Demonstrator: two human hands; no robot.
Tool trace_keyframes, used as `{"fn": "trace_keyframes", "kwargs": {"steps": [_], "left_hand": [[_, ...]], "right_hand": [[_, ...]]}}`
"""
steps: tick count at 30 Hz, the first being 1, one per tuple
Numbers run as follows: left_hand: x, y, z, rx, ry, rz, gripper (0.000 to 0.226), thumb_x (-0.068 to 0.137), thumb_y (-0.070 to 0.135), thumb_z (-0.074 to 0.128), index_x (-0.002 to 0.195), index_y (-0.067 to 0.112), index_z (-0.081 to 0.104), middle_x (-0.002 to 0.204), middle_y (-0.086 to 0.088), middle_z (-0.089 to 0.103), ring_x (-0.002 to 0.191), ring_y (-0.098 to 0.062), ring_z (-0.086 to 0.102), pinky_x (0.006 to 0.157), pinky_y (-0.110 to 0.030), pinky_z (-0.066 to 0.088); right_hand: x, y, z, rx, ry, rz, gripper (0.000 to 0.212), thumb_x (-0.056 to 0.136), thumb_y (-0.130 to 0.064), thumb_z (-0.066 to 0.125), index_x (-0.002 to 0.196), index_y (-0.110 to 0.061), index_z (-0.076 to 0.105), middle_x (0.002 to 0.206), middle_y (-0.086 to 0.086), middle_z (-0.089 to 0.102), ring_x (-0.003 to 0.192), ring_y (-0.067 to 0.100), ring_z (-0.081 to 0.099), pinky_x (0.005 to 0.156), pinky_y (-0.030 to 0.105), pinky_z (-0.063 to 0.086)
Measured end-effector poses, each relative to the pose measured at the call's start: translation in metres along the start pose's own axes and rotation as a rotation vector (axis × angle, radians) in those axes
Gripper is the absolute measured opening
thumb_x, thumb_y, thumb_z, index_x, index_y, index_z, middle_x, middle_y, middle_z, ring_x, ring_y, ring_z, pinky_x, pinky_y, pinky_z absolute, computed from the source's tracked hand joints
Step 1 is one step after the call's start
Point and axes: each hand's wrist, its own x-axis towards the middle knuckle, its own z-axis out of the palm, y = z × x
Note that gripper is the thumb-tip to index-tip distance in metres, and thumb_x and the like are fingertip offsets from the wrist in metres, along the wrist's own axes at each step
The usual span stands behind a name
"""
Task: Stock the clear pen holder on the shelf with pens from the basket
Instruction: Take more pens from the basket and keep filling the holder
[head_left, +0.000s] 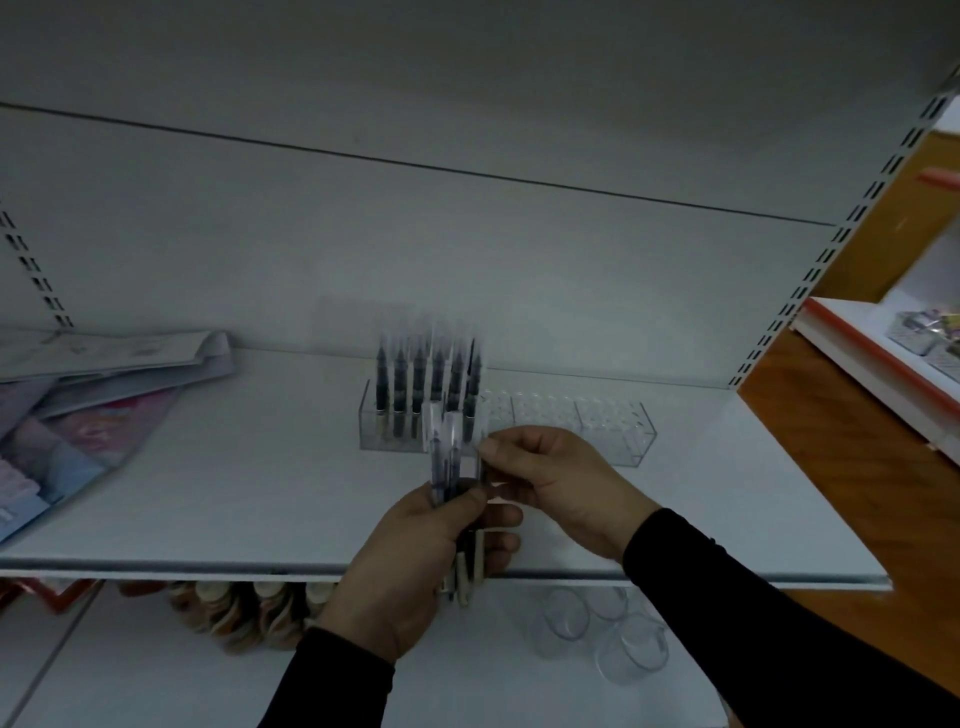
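Pens (448, 457) with clear caps and dark barrels fill the middle of the frame: a small bundle stands nearly upright in the left hand (415, 561), whose fingers and thumb are curled round the barrels, clenched on them just above the shelf's front edge. Pale butt ends of the bundle stick out below the fist, over the lip of the shelf (208, 509). The caps are blurred, so the count cannot be told.

Just to the right, the right hand (561, 488) pinches the cap end of one pen from the bundle between thumb and forefinger, the other fingers curled beneath. Both wrists wear black sleeves (753, 597).

Behind the hands, at centre frame, the clear pen holder (613, 431) lies lengthwise on the white shelf, a long see-through box split into compartments with a perforated top. Its left end holds stocked pens (415, 384) standing upright in rows, dark grips and tips up; the compartments toward the right show only the grid of holes.

At the left of the frame, some flat packets (104, 374) in grey and pink lie overlapped on the shelf. On the lower shelf, bottom centre, sit brownish round items (244, 608), too dim to identify, and to their right several clear cups (597, 629). At the far right, another shelf with a red edge (872, 358) carries small mesh trays.
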Motion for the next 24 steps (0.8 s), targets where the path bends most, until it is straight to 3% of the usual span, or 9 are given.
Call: {"fn": "trace_keyframes", "kwargs": {"steps": [3,7,12,18,24], "left_hand": [[0.003,0.0,-0.003,-0.025,0.112,0.015,0.014,0.097,0.009,0.05,0.098,0.0,0.06,0.077,-0.017,0.073,0.064,-0.025,0.067,0.061,-0.033,0.056],[0.004,0.004,-0.01,-0.09,0.232,0.032,0.012,0.095,0.013,0.053,0.097,0.003,0.06,0.071,-0.014,0.064,0.062,-0.027,0.06,0.058,-0.031,0.049],[0.004,0.006,-0.011,-0.131,0.261,0.048,0.023,0.094,0.018,0.054,0.112,0.005,0.06,0.066,-0.01,0.054,0.056,-0.025,0.054,0.055,-0.028,0.043],[0.005,0.007,-0.014,-0.118,0.252,0.068,0.028,0.094,0.019,0.053,0.119,0.005,0.055,0.058,-0.007,0.052,0.047,-0.021,0.046,0.047,-0.027,0.036],[0.008,0.006,-0.017,-0.074,0.259,0.08,0.006,0.092,0.014,0.053,0.095,0.012,0.048,0.054,-0.003,0.049,0.04,-0.015,0.038,0.04,-0.023,0.028]], "right_hand": [[0.004,-0.009,-0.006,0.032,0.125,-0.074,0.008,0.088,-0.021,0.067,0.084,-0.015,0.069,0.08,0.001,0.071,0.074,0.01,0.063,0.064,0.019,0.051],[0.011,-0.034,-0.015,0.126,0.306,-0.259,0.008,0.09,-0.016,0.066,0.084,-0.013,0.07,0.076,0.0,0.072,0.067,0.008,0.065,0.061,0.018,0.052],[0.027,-0.057,-0.018,0.042,0.446,-0.473,0.004,0.09,-0.013,0.067,0.087,-0.013,0.07,0.076,-0.002,0.072,0.071,0.009,0.066,0.067,0.019,0.053],[0.047,-0.057,-0.014,-0.128,0.507,-0.576,0.004,0.09,-0.017,0.068,0.091,-0.02,0.068,0.083,-0.002,0.072,0.078,0.011,0.067,0.074,0.022,0.054],[0.059,-0.048,-0.013,-0.239,0.521,-0.569,0.008,0.09,-0.022,0.068,0.096,-0.019,0.069,0.087,-0.002,0.073,0.083,0.015,0.069,0.079,0.027,0.057]]}}
